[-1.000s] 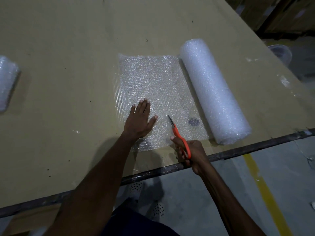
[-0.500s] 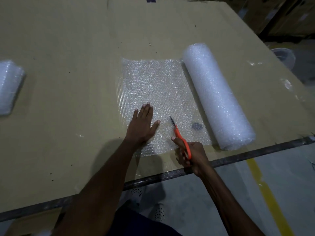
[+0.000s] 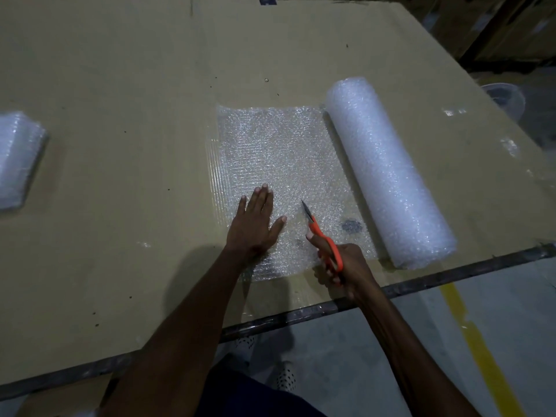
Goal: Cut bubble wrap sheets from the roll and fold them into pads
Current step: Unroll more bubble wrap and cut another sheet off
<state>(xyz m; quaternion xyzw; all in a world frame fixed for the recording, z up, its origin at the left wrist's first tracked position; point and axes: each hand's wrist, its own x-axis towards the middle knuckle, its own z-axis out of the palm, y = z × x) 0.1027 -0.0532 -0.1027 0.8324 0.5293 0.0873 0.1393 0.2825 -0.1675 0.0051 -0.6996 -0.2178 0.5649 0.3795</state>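
While the left hand [image 3: 255,224] lies flat with fingers spread on the sheet [image 3: 279,164], the right hand [image 3: 343,266] grips the scissors [image 3: 323,236] just beside it, blades pointing away from the person, parallel to the roll [image 3: 388,173]. The roll lies right of the scissors, so the cut should run along that axis, nearest the right hand.

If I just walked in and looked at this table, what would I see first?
Probably the bright orange scissors, gripped in the right hand near the table's front edge, blades pointing up the bubble wrap sheet. The left hand presses flat on that sheet. Right of it lies the fat white bubble wrap roll.
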